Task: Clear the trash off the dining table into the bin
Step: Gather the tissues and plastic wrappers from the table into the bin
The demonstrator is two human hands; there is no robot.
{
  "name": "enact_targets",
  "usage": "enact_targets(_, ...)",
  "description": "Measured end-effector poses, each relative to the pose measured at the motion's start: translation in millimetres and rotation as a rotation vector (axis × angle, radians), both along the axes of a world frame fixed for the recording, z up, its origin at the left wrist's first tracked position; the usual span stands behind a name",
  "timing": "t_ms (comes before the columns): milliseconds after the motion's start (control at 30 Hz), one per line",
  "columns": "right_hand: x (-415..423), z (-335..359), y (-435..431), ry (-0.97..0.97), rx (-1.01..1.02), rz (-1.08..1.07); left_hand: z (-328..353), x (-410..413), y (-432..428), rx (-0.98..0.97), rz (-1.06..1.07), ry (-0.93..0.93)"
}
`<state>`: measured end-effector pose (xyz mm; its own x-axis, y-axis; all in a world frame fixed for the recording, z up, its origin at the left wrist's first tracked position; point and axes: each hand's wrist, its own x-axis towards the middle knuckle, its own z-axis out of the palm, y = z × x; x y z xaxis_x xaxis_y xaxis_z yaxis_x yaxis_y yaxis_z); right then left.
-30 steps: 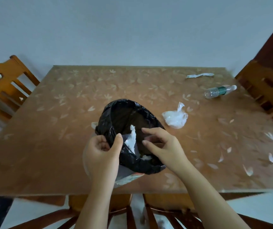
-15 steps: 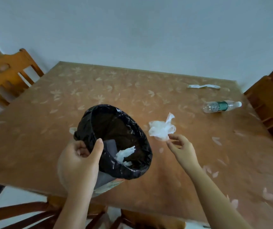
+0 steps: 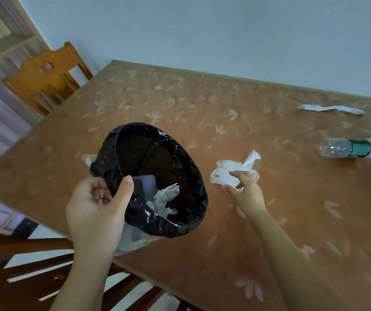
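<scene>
Brown and printed with pale leaf shapes, the dining table point(image 3: 202, 113) fills most of the view, its far edge against a pale wall. A wooden chair point(image 3: 45, 77) stands at the far left corner, and dark chair rails show below the near edge. The bin point(image 3: 121, 135), lined with a black bag, sits tilted near the table's near-left edge with its mouth open toward the camera; crumpled white paper point(image 3: 164, 199) lies inside it against the near wall. Well to the right, a clear plastic bottle point(image 3: 341, 149) with a green label lies on its side, and beyond it a torn white strip point(image 3: 330, 108) lies flat near the far edge. Just right of the bin, a crumpled white plastic wrapper point(image 3: 229, 171) rests on the table, with nothing between it and the bin.

The left hand point(image 3: 94, 212) is clamped on the bin's near rim, thumb inside the liner and fingers curled outside. The right hand point(image 3: 247, 194) reaches forward with the arm extended, fingertips pinching the near side of the wrapper, which is still on the tabletop.
</scene>
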<state>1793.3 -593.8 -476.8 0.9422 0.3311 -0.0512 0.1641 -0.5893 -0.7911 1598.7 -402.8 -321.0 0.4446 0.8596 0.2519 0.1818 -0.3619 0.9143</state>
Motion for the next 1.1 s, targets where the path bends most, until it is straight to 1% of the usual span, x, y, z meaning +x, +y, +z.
enact_targets(133,9.5,-12.4,2.8,-0.05,-0.033,0.015,-3.6,-0.2,0.5,0.01,0.013,-0.017)
enact_targets(267,10.1,-15.0,8.5,-0.037,0.065,-0.008,-7.1,-0.3,0.2,-0.012,0.024,-0.02)
enact_targets(533,0.2,5.3,14.1,0.039,0.228,-0.156,-10.3,-5.7,-1.1,-0.04,0.012,-0.006)
enact_targets(667,-17.0,26.6,9.9,0.052,0.262,-0.285,-6.4,-12.8,3.1,-0.09,0.009,-0.022)
enact_targets(767,-35.6,47.9,6.9,0.074,0.388,-0.403,-3.5,-18.7,5.5,-0.15,0.012,-0.024)
enact_targets(833,-50.1,65.8,6.1,0.067,0.466,-0.437,0.5,-23.9,5.2,-0.181,0.012,-0.016)
enact_targets(900,-64.5,85.9,5.4,0.059,0.539,-0.447,4.9,-29.8,5.3,-0.204,-0.011,-0.03)
enact_targets(1100,-98.8,150.0,10.8,0.028,0.762,-0.396,18.2,-49.8,3.7,-0.134,-0.065,-0.009)
